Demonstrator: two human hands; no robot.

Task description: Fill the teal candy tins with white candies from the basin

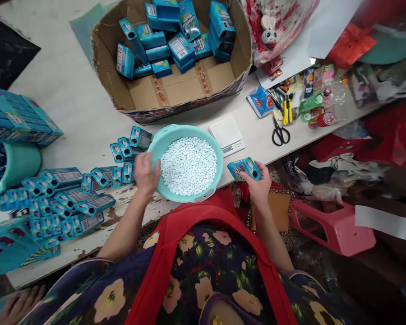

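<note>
Head view: a white table (pixel 77 104) with peeling paint along its near edge runs across the frame, and at upper centre it bears the cardboard carton (pixel 242 54), with blue cartons lying loosely inside. A pink stool (pixel 355 232) stands below the table's edge at lower right. Near the middle of the frame is the turquoise basin (pixel 160 142), close to the table's near edge, with the white scale (pixel 226 132) just beside its upper right rim. The left hand (pixel 147 172) is at the basin's left rim, its fingers bent and blurred; whether it grips anything cannot be told, nor whether it touches the rim. Blue packs (pixel 125 148) stand in a small group just left of it, and more spread toward the left of the frame. The right hand (pixel 260 181), right of centre, is closed around one end of a blue pack (pixel 238 169), thumb on top, the gap between thumb and fingers only as wide as the pack. This pack lies to the right of the basin, apart from it, with a dark round spot beside the fingers. Black-handled scissors (pixel 280 134) lie farther right. Small white pieces (pixel 189 168) cover the basin's floor.
</note>
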